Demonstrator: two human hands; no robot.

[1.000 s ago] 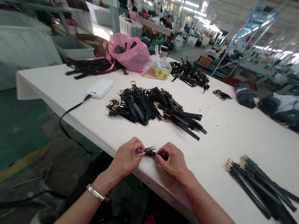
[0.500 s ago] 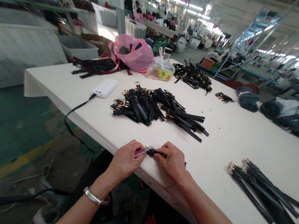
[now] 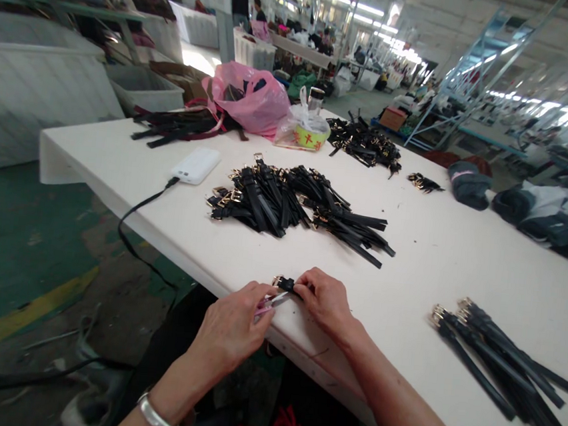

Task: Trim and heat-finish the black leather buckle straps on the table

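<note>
At the near edge of the white table (image 3: 440, 261), my left hand (image 3: 236, 319) is closed round small pink-handled thread snips (image 3: 266, 305), their metal blades pointing right. The blades lie close to a short black strap with a gold buckle (image 3: 284, 283); whether they touch it I cannot tell. My right hand (image 3: 324, 304) pinches this strap, its buckle end sticking out to the left and the rest hidden under the fingers. Beyond my hands lies a heap of black buckled straps (image 3: 265, 198). More such straps (image 3: 495, 360) are laid out on the right.
A white power bank (image 3: 197, 166) with a black cable sits at the left edge. Farther back are a pink plastic bag (image 3: 249, 99), dark strips (image 3: 176, 125), a clear bag with a yellow-green container (image 3: 309, 137) and another strap pile (image 3: 364, 140). Dark cloth bundles (image 3: 545, 211) lie at right.
My left hand has moved down and slightly left with the snips, whose blades are now below the strap instead of across its buckle end. My right hand still pinches the strap.
</note>
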